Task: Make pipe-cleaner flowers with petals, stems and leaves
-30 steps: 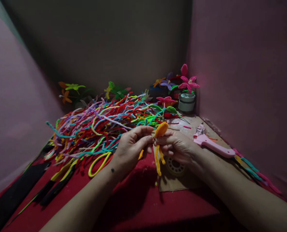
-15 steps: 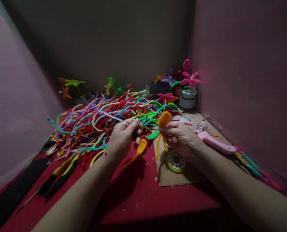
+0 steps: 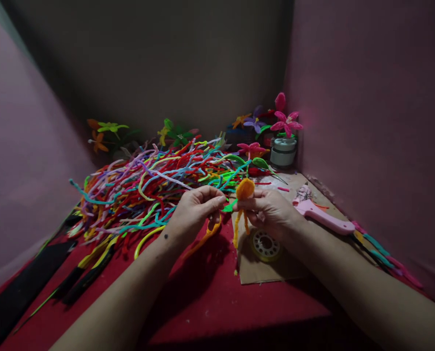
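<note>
Petal [image 3: 246, 188], orange and held upright: you have it in your right hand [image 3: 272, 212], above the near left part of the cardboard [image 3: 247, 272]. That hand is closed in a pinch, thumb and fingertips pressed on the petal's base, and two orange tails [image 3: 236, 231] hang below. Your left hand [image 3: 195, 207] is near it on the left, fingers curled and thumb drawn in to the index; you cannot tell from here whether something thin is between them. The two hands are apart.

Count one more orange piece [image 3: 203, 239], lying on the red cloth [image 3: 217, 312] below your left fingers and partly hidden by them. One green leaf [image 3: 230, 205] shows in the gap between your hands; whether it touches either, you cannot tell.

On the cardboard you have one spool [image 3: 266, 244], below your right hand, and one pink glue gun [image 3: 323, 217] beyond your right wrist. To your left are two yellow-and-black handles [image 3: 88, 282], in front of one heap of coloured stems [image 3: 159, 180] too tangled to count. At the back right, one jar [image 3: 283, 155] stands below one five-petalled pink flower [image 3: 286, 124]; any print on the jar is too small to read.
</note>
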`<act>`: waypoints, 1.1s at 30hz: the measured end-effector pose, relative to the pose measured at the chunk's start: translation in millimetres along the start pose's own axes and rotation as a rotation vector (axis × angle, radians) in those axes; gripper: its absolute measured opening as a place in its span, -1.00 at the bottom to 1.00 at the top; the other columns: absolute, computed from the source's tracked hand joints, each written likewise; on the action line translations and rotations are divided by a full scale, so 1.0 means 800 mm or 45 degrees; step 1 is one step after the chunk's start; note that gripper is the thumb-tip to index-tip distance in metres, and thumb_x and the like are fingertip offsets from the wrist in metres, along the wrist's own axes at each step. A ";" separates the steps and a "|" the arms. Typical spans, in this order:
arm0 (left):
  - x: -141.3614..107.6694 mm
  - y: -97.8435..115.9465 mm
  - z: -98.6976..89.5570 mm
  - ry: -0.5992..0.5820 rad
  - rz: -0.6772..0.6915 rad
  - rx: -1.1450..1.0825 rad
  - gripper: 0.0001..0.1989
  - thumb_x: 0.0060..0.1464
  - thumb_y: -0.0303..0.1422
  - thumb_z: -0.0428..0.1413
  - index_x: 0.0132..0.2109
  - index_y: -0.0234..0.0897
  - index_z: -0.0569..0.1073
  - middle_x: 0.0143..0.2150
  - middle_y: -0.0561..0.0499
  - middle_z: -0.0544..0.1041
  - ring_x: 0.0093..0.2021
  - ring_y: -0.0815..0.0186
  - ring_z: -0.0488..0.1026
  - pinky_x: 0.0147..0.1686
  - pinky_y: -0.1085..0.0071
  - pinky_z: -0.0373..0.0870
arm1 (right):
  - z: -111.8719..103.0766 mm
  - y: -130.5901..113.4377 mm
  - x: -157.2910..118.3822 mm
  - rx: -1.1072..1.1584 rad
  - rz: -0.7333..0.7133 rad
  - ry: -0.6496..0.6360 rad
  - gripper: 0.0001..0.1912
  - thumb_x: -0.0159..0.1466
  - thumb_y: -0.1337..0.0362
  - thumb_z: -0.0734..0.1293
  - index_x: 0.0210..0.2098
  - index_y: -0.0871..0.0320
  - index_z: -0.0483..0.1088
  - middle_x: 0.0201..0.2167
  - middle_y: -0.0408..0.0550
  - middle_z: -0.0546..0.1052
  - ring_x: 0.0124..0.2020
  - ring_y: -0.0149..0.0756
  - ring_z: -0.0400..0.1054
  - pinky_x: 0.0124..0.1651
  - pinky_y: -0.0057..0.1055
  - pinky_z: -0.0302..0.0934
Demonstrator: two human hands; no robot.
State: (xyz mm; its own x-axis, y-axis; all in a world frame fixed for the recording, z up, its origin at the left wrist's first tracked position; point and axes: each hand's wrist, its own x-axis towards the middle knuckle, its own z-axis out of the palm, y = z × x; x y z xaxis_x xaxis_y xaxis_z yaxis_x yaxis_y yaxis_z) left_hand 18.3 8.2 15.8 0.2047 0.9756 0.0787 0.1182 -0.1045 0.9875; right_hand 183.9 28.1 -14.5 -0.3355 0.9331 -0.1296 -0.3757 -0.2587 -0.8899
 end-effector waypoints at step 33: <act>-0.026 -0.004 0.018 0.512 1.190 1.070 -0.82 0.00 -0.58 0.09 -0.26 -0.23 0.33 -0.31 0.06 0.39 -0.31 0.43 0.38 -0.30 0.52 0.34 | 0.015 0.006 -0.025 -0.665 -0.621 0.269 -0.88 0.05 0.36 0.33 -0.58 0.17 0.31 -0.72 -0.22 0.35 -0.71 -0.52 0.18 -0.66 -0.54 0.04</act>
State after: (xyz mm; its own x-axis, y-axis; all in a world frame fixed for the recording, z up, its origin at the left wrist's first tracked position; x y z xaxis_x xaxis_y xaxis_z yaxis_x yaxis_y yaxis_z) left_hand 27.7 -14.4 8.7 0.2541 0.4446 0.8589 0.6838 -0.7106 0.1656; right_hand 178.0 5.4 -10.6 -0.0427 0.9533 0.2991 0.0373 0.3007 -0.9530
